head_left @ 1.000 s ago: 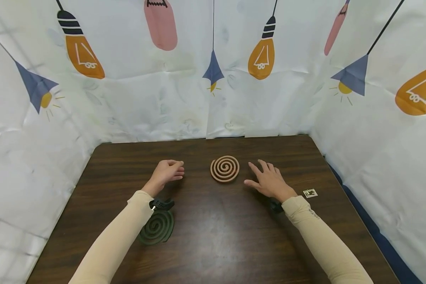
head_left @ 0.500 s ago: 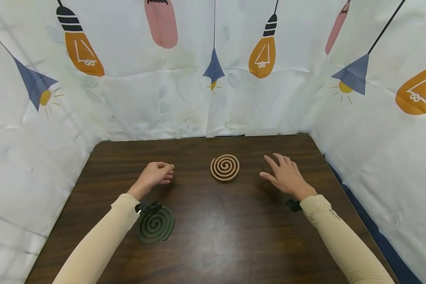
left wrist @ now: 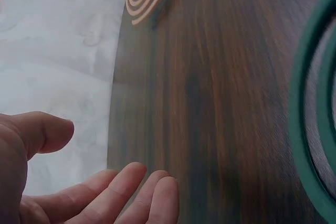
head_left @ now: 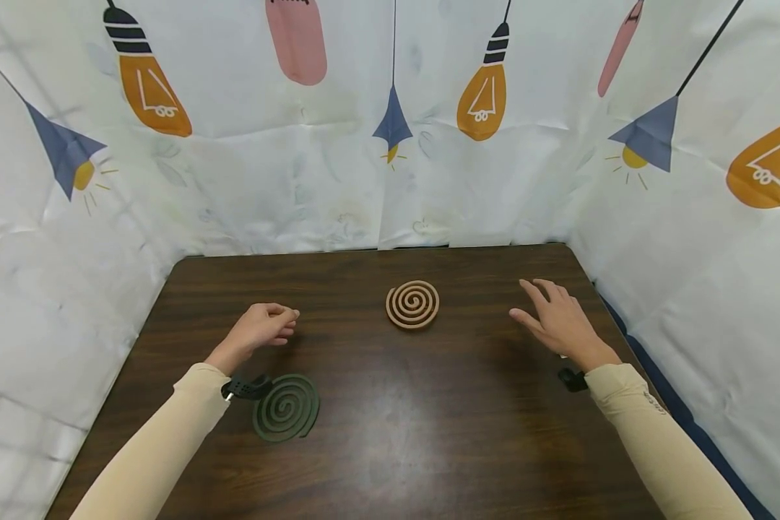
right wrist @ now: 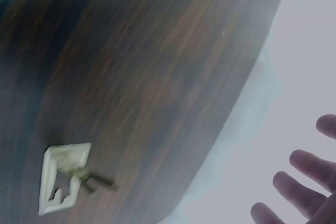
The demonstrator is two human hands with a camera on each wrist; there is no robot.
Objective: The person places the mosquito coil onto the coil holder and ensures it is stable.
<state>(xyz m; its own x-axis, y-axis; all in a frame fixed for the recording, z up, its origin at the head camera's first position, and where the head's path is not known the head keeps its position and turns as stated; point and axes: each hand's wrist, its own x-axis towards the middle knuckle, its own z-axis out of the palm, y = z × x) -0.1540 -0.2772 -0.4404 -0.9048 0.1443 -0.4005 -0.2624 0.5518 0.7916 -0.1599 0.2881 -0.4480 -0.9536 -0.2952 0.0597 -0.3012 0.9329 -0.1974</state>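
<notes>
My left hand [head_left: 263,325] hovers over the left side of the table with nothing in it. In the left wrist view its thumb stands apart from the loosely bent fingers [left wrist: 113,195]. Close to that wrist lies a green mosquito coil [head_left: 287,408], flat on the wood. A brown mosquito coil [head_left: 412,305] rests farther back, between the two hands. Over the right side, my right hand [head_left: 562,321] is spread and holds nothing. Below it, a small pale square coil stand [right wrist: 44,182] with upturned prongs shows in the right wrist view; the hand and wrist mostly hide it from the head.
The dark wood table [head_left: 390,462] ends at the back and sides against a white curtain [head_left: 286,188] printed with lamps and bulbs. Blue cloth [head_left: 666,390] shows beyond the right edge.
Both hands have moved apart, the left one leftward and the right one rightward, over the coil stand. More of the green coil is uncovered. Both coils have stayed in place.
</notes>
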